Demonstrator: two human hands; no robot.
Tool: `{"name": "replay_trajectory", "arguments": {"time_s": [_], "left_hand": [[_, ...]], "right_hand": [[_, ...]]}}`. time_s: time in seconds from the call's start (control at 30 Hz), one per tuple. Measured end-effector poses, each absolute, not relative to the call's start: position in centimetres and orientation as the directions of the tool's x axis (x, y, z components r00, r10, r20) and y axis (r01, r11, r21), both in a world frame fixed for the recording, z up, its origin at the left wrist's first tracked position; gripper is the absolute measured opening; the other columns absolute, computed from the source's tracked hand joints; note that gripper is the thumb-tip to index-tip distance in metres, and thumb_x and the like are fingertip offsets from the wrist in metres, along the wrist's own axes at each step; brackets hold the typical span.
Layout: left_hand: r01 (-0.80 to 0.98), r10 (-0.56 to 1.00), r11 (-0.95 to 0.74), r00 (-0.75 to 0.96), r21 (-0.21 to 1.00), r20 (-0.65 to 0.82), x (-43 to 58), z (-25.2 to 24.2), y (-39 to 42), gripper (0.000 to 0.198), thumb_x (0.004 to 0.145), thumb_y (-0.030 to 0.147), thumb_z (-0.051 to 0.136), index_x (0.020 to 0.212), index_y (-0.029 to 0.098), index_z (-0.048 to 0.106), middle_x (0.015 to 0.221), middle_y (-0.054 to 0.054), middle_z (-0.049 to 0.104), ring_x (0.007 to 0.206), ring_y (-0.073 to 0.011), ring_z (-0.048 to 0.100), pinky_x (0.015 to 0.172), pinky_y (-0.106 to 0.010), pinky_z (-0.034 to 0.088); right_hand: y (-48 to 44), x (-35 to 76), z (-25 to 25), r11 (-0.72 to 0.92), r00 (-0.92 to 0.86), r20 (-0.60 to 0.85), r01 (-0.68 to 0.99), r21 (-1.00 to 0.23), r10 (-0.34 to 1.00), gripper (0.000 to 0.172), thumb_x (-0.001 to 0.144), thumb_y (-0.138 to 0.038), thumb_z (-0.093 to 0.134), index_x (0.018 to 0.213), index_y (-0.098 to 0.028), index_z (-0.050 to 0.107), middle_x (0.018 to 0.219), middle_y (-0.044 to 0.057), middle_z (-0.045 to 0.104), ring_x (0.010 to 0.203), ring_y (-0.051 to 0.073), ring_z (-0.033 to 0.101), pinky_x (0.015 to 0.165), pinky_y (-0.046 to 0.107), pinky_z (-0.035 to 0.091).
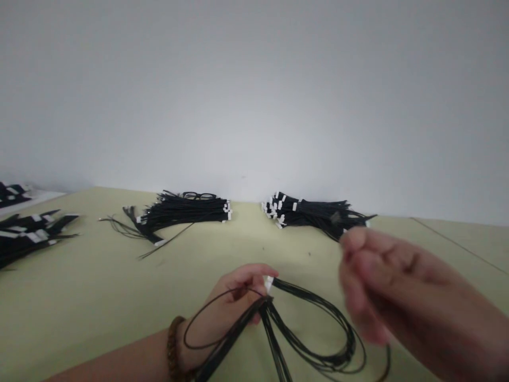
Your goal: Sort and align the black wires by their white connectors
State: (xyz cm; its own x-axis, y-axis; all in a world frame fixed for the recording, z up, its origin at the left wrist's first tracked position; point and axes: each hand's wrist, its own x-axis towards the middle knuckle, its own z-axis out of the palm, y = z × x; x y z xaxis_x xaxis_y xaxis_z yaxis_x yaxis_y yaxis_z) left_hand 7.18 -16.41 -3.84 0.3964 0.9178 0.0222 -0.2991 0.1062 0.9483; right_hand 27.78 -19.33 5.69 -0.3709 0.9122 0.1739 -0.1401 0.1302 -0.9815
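My left hand [242, 297], a brown bracelet at its wrist, pinches a wire harness [310, 300] of several thin black wires. A white connector [269, 284] shows at its fingertips, and the wires loop out to the right and back. A black sleeved part [228, 347] of the harness runs down toward the bottom edge. My right hand [382, 276] is raised to the right, blurred, with fingers pinched together. What sits between those fingers cannot be made out. One thin wire [388, 361] curves just below this hand.
Two piles of black wire harnesses with white connectors lie along the wall, a left pile [186, 208] and a right pile [310, 212]. Glasses [199, 196] rest behind the left pile. More harnesses [35, 233] lie at the far left of the yellowish table [131, 286].
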Motion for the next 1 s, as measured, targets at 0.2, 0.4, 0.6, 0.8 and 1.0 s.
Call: {"name": "replay_trajectory", "arguments": {"time_s": [0.2,0.4,0.6,0.8,1.0], "left_hand": [[-0.385,0.892,0.187,0.452,0.904,0.008,6.9,-4.0,-16.7,0.028,0.068,0.031,0.078,0.094,0.024,0.070,0.065,0.002,0.049,0.052,-0.0075,0.037,0.046,-0.018,0.026],[-0.436,0.911,0.188,0.413,0.880,0.010,7.3,-3.6,-16.9,0.029,0.064,0.033,0.080,0.090,0.023,0.072,0.059,0.005,0.045,0.046,-0.0049,0.033,0.043,-0.015,0.025],[-0.438,0.899,0.180,0.437,0.881,0.033,7.3,-4.0,-16.8,0.026,0.066,0.031,0.079,0.090,0.024,0.071,0.059,0.005,0.045,0.046,-0.0044,0.032,0.042,-0.014,0.025],[-0.372,0.924,0.203,0.380,0.906,-0.051,7.4,-3.0,-17.1,0.028,0.064,0.037,0.079,0.087,0.023,0.071,0.059,0.003,0.047,0.046,-0.0067,0.032,0.044,-0.020,0.024],[-0.339,0.921,0.202,0.384,0.919,-0.060,7.3,-2.9,-17.0,0.033,0.062,0.040,0.080,0.089,0.023,0.070,0.061,0.002,0.046,0.047,-0.0075,0.033,0.044,-0.022,0.022]], "right_hand": [[-20.5,25.7,2.2,0.595,-0.440,0.408,0.673,-0.440,0.800,0.022,0.086,-0.021,0.047,0.064,-0.021,0.048,0.051,-0.005,0.050,0.043,0.010,0.047,0.040,0.021,0.031],[-20.2,25.6,1.6,0.659,-0.475,0.515,0.705,-0.264,0.714,0.024,0.089,-0.019,0.042,0.066,-0.021,0.049,0.054,-0.005,0.051,0.045,0.009,0.049,0.040,0.021,0.032],[-20.3,25.5,1.4,0.660,-0.474,0.511,0.698,-0.278,0.717,0.024,0.089,-0.018,0.042,0.067,-0.020,0.049,0.056,-0.004,0.052,0.047,0.010,0.050,0.043,0.022,0.033],[-20.4,25.4,1.6,0.641,-0.478,0.480,0.720,-0.266,0.736,0.023,0.089,-0.017,0.041,0.068,-0.020,0.051,0.057,-0.002,0.053,0.048,0.013,0.051,0.044,0.024,0.035],[-20.5,25.3,1.5,0.638,-0.491,0.453,0.724,-0.263,0.744,0.024,0.090,-0.018,0.040,0.070,-0.020,0.054,0.059,0.000,0.055,0.051,0.014,0.053,0.045,0.025,0.036]]}}
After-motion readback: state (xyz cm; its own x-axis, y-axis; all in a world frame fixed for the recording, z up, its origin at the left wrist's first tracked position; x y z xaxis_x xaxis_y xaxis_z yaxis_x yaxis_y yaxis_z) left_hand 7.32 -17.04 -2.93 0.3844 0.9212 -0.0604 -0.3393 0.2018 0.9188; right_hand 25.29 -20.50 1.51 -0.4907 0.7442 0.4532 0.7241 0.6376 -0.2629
